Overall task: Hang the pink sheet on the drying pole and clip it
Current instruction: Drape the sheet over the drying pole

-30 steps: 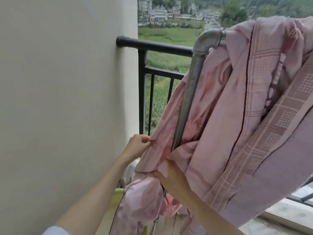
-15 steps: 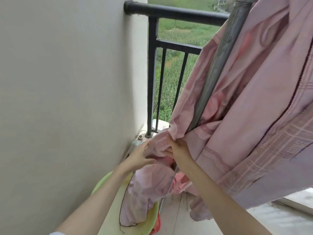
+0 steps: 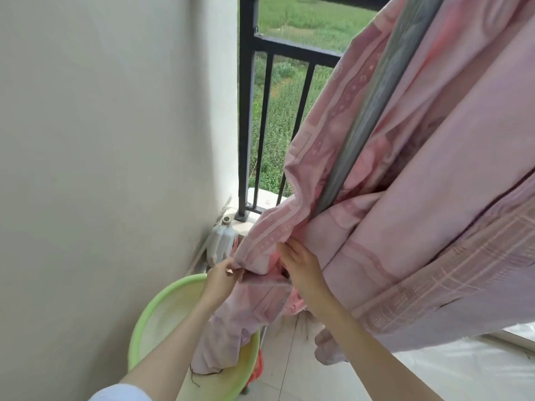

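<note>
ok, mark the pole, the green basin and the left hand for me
pole (image 3: 373,105), head view, grey shaft between the sheet's folds.
green basin (image 3: 150,311), head view, left rim by the wall.
left hand (image 3: 221,280), head view, back of the hand, pinching the sheet's edge.

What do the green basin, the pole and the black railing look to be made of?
Green basin: probably plastic, smooth with a soft sheen and an even lime colour.
Pole: looks like bare metal tube, dull grey and streaked.
Black railing: seemingly painted metal, with straight square bars and a matte dark coat.
</note>
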A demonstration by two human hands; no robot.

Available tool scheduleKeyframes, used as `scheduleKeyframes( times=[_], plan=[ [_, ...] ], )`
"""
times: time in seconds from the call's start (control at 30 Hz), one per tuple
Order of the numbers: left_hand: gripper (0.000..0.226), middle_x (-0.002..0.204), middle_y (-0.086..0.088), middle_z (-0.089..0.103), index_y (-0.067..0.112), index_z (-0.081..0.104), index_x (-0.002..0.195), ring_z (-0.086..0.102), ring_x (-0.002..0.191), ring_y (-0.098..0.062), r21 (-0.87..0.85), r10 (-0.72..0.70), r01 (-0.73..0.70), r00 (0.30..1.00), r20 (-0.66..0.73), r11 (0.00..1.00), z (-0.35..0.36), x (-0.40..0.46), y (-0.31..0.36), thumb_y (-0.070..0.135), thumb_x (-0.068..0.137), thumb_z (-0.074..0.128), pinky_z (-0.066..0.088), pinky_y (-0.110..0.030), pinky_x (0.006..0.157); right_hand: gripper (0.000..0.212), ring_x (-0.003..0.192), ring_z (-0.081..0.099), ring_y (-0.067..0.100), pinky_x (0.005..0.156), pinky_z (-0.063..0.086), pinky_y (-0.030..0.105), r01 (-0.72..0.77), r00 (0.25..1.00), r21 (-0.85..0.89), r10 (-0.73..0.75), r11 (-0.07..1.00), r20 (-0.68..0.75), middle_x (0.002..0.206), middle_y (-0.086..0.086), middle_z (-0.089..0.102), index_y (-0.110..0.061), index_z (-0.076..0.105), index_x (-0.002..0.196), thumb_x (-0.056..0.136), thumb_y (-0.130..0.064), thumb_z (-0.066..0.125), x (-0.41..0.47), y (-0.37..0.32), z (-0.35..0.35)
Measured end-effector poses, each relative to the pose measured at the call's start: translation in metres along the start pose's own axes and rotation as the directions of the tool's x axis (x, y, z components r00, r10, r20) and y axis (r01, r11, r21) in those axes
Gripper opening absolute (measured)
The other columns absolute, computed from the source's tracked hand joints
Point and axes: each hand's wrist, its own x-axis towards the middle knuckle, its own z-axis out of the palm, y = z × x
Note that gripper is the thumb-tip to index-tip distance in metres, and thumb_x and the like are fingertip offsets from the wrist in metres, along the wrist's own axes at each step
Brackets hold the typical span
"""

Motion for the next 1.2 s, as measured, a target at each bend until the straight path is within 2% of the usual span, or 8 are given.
scheduleKeyframes(
  times=[0.07,0.27,0.43,0.57,0.7,0.9,1.07,1.2],
  plan=[
    [0.017,0.095,-0.005,0.062,0.017,0.061,0.093,0.058,0.087,-0.02,-0.044,-0.024,0.026,0.999,0.044,0.999,0.017,-0.004,-0.032,0.004,0.082,0.063,0.042,-0.01,0.064,0.035,0.119,0.051,0.007,0.102,0.039,0.027,-0.059,0.997,-0.165,0.067,0.984,0.042,0.125,-0.007,0.057,-0.019,0.051,0.127,0.092,-0.026,0.054,-0.003,0.047,0.005],
    [0.106,0.11,0.007,0.043,0.012,0.029,0.138,0.044,0.102,-0.013,0.019,-0.165,0.165,0.985,0.041,0.986,0.075,-0.007,-0.152,0.054,0.044,0.054,0.036,-0.021,0.078,0.071,0.127,0.041,0.022,0.1,0.04,0.035,-0.097,0.992,-0.556,0.125,0.825,0.013,0.14,0.005,0.041,-0.019,0.036,0.134,0.075,-0.054,0.053,0.024,0.192,0.023],
    [0.122,0.147,-0.006,0.019,0.023,-0.006,0.147,0.031,0.131,-0.024,-0.022,-0.4,0.401,0.916,0.037,0.916,0.125,0.02,-0.23,0.038,0.057,0.075,0.036,-0.038,0.101,0.053,0.125,0.038,0.02,0.098,0.04,0.042,-0.239,0.964,-0.313,0.187,0.919,-0.187,0.137,-0.001,0.032,-0.047,0.046,0.112,0.061,-0.05,0.057,0.061,0.277,0.025],
    [0.047,0.094,0.007,0.056,0.006,0.046,0.12,0.052,0.091,-0.017,-0.333,-0.421,0.381,0.905,-0.054,0.863,0.147,0.032,-0.255,0.008,0.077,0.065,0.042,-0.025,0.068,0.024,0.111,0.05,0.025,0.094,0.041,0.049,-0.44,0.866,0.108,0.453,0.892,-0.211,0.122,0.01,0.053,-0.029,0.06,0.1,0.078,-0.039,0.06,0.064,0.296,0.024],
    [0.009,0.068,0.006,0.061,0.022,0.06,0.077,0.054,0.067,-0.014,-0.285,-0.376,0.344,0.924,-0.066,0.895,0.129,0.034,-0.239,0.018,0.07,0.058,0.041,-0.018,0.058,0.017,0.113,0.049,0.013,0.099,0.035,0.04,-0.503,0.79,0.517,0.611,0.693,-0.05,0.112,-0.001,0.057,-0.022,0.06,0.103,0.093,-0.029,0.048,0.067,0.281,0.017],
    [0.005,0.064,0.003,0.058,0.013,0.06,0.066,0.05,0.066,-0.01,-0.271,-0.163,0.138,0.984,-0.073,0.953,0.074,0.061,-0.157,0.013,0.071,0.058,0.04,-0.026,0.061,0.044,0.111,0.054,0.019,0.102,0.04,0.044,-0.379,0.823,0.781,0.566,0.497,0.04,0.103,0.001,0.06,-0.014,0.06,0.104,0.086,-0.053,0.05,0.074,0.241,0.017],
    [0.029,0.053,0.002,0.036,0.006,0.042,0.055,0.032,0.049,-0.005,-0.107,0.022,-0.046,0.977,-0.213,0.993,0.055,0.112,-0.075,0.001,0.078,0.059,0.028,-0.023,0.05,0.049,0.132,0.04,0.019,0.112,0.027,0.044,-0.305,0.867,0.813,0.498,0.496,0.021,0.141,0.003,0.046,-0.012,0.044,0.135,0.097,-0.041,0.032,0.085,0.201,0.019],
    [0.026,0.064,0.003,0.046,0.018,0.046,0.066,0.038,0.055,-0.001,-0.049,0.134,-0.138,0.988,-0.072,0.989,0.064,0.121,-0.064,0.005,0.088,0.053,0.033,-0.022,0.055,0.046,0.135,0.034,0.017,0.113,0.025,0.038,-0.321,0.875,0.758,0.485,0.567,0.007,0.145,0.002,0.041,-0.012,0.04,0.139,0.099,-0.033,0.031,0.08,0.194,0.016]
  ],
)
